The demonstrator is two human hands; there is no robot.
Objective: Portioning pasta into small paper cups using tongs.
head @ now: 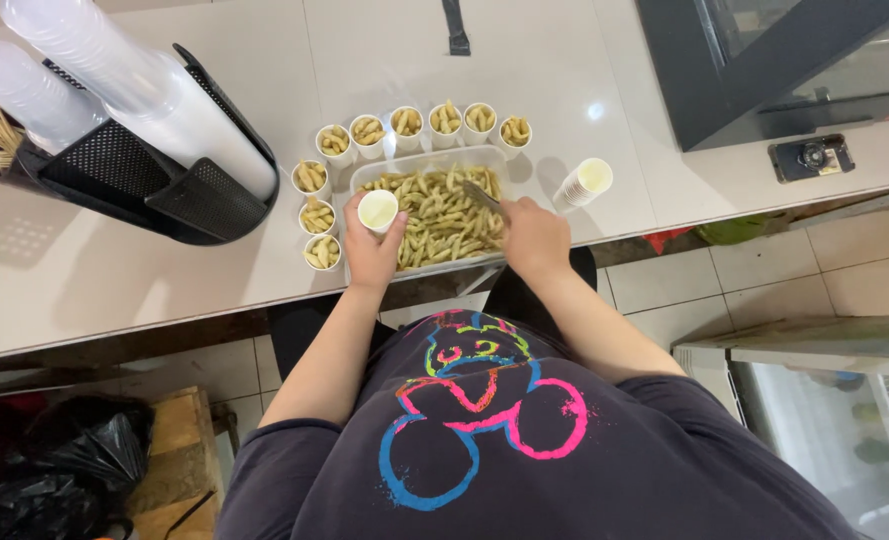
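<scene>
Tongs (481, 194): thin metal, pinched in the right hand (531, 236); long axis runs on a slant from the hand up and to the left, tips pointing into the food in the tray.
Right hand: fingers closed around the handle end of the tongs, resting at the tray's right edge.
Empty cup (377, 210): small white paper cup, upright, mouth up, nothing visible inside; held over the tray's left end.
Left hand (369, 255): fingers wrapped around the empty cup from below.
Tray (416, 158): clear rectangular plastic tub, long axis running left to right along the counter's near edge; holds a heap of pale, finger-shaped fried pieces.
Filled cups (407, 122): ten small white cups, each holding a few of the same pieces; six in a row just behind the tray, four more curving down its left side.
Cup stack (584, 182): a short stack of empty paper cups lying on its side just right of the tray, open end up and to the right.
Holder (154, 175): black mesh rack, well left of the tray, carrying long sleeves of clear plastic cups; wooden skewers at its far left.
Counter (84, 270): pale and glossy, carrying all of this.
</scene>
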